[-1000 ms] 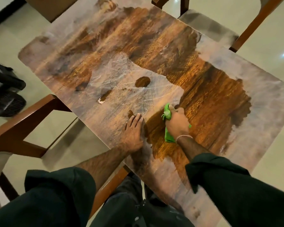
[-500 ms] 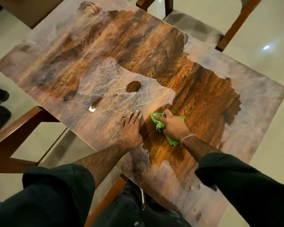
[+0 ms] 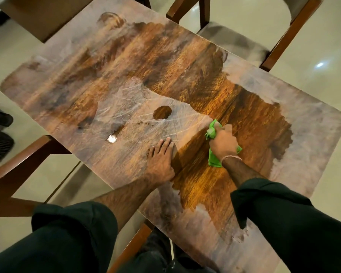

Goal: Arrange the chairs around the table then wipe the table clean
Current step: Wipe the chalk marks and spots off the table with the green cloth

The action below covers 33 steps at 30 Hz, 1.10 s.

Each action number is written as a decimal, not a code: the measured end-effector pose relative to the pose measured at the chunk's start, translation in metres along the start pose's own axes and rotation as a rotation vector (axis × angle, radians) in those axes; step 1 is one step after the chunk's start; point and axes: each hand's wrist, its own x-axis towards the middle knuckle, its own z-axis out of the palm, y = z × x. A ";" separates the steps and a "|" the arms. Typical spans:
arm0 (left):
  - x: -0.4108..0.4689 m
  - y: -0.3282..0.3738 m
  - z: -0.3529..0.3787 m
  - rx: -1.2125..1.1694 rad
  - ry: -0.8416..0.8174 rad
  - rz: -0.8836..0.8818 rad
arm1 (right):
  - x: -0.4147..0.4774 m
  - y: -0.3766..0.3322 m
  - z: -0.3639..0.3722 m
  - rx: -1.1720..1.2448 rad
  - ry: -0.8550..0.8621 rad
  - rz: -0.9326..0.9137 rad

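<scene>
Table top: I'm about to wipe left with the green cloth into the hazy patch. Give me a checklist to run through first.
1. Grip: the right hand grips the green cloth: ok.
2. Contact: the cloth lies on the table: ok.
3. Path to the left free: not ok. The left hand rests flat on the table right beside the cloth.
4. Wipe of the hazy patch done: not ok. A white speck lies on it.
5. Wipe of the hazy right end done: not ok.
6. Underside of the cloth clean enough: cannot tell, it is hidden.
</scene>
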 end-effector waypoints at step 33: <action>0.026 -0.002 -0.020 0.037 -0.051 0.008 | 0.025 -0.011 0.003 -0.153 -0.056 -0.393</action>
